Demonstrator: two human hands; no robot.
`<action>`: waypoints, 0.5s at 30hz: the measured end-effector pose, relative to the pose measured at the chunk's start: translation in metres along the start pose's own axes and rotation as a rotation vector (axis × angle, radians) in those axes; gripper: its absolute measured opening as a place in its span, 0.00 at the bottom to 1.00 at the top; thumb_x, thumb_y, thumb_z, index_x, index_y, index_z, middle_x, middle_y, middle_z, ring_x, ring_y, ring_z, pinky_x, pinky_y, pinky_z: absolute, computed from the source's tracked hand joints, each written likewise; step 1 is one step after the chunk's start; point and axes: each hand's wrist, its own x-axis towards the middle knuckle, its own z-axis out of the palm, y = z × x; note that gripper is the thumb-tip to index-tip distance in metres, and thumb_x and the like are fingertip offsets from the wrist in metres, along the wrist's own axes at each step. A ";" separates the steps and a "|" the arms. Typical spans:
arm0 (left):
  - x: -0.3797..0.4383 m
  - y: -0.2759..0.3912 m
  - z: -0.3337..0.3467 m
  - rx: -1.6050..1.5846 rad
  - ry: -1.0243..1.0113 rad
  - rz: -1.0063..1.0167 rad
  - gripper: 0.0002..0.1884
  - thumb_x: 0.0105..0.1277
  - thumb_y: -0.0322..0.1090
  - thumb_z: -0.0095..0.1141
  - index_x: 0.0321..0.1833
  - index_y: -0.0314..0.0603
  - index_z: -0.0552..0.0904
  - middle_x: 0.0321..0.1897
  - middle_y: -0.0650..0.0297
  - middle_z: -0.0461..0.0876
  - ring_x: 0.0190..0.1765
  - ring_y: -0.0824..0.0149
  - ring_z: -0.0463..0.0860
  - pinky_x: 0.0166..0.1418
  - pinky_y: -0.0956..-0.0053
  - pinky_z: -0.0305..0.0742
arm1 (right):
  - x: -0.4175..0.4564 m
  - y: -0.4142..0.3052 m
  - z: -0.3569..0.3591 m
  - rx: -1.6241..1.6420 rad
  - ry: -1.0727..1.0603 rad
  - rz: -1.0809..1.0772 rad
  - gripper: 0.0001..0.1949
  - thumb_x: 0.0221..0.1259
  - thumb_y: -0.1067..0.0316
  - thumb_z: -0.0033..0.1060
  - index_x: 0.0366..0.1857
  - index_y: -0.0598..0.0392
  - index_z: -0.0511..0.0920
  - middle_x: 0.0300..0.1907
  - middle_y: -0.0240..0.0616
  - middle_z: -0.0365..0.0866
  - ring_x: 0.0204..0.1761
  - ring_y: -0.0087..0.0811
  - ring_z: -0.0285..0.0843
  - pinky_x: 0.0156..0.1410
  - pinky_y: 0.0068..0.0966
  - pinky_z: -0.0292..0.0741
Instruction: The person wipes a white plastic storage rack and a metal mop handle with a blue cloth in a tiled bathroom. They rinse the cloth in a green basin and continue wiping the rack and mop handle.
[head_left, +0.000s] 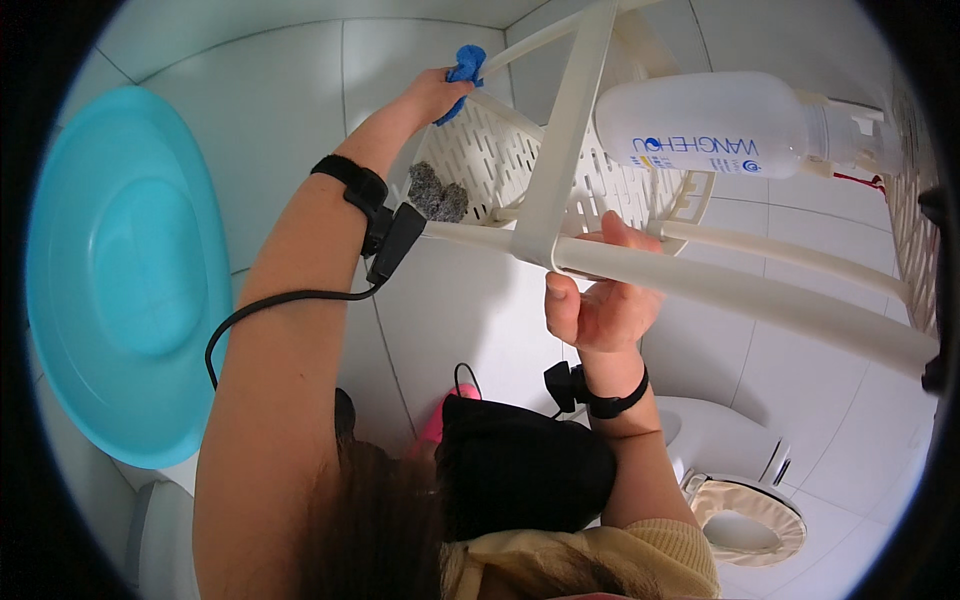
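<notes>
My left hand (442, 94) holds a bunched blue cloth (466, 67) against a cream post at the far end of a plastic shelf rack (564, 142). With fingers behind and thumb in front, my right hand (607, 307) grips the rack where a flat shelf edge meets a thick post (720, 285). Part of that hand is hidden by the post. A translucent white bottle (697, 124) bearing blue writing is inside the rack, its cap end pointing right. Grey steel-wool scourers (437, 196) lie on the slotted lower shelf (499, 161), below my left hand.
A turquoise plastic basin (150, 262) takes up the left side. At lower right is a toilet with a fabric-covered seat (784, 525). Pale tiles (285, 112) cover the surfaces around. Black devices are strapped to both wrists, and a cable (277, 300) loops over my left forearm.
</notes>
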 end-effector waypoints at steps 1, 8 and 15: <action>0.002 -0.003 -0.002 0.039 -0.008 0.020 0.22 0.67 0.45 0.57 0.57 0.37 0.81 0.38 0.64 0.81 0.41 0.70 0.77 0.48 0.72 0.71 | -0.001 0.000 0.000 0.025 0.002 0.010 0.25 0.59 0.49 0.63 0.51 0.60 0.78 0.36 0.32 0.82 0.29 0.32 0.74 0.41 0.30 0.71; -0.022 -0.009 -0.017 0.213 -0.088 -0.048 0.27 0.65 0.43 0.60 0.63 0.34 0.76 0.47 0.56 0.82 0.46 0.64 0.80 0.54 0.69 0.72 | -0.001 0.000 -0.002 -0.072 -0.021 0.027 0.26 0.57 0.48 0.65 0.52 0.58 0.78 0.33 0.31 0.80 0.28 0.32 0.73 0.41 0.29 0.71; -0.091 0.001 -0.048 0.135 -0.361 -0.336 0.27 0.63 0.42 0.60 0.63 0.35 0.75 0.53 0.57 0.79 0.51 0.64 0.78 0.57 0.69 0.73 | 0.009 0.003 0.007 -0.062 0.140 -0.030 0.25 0.56 0.51 0.65 0.50 0.61 0.79 0.32 0.34 0.85 0.25 0.30 0.79 0.37 0.25 0.74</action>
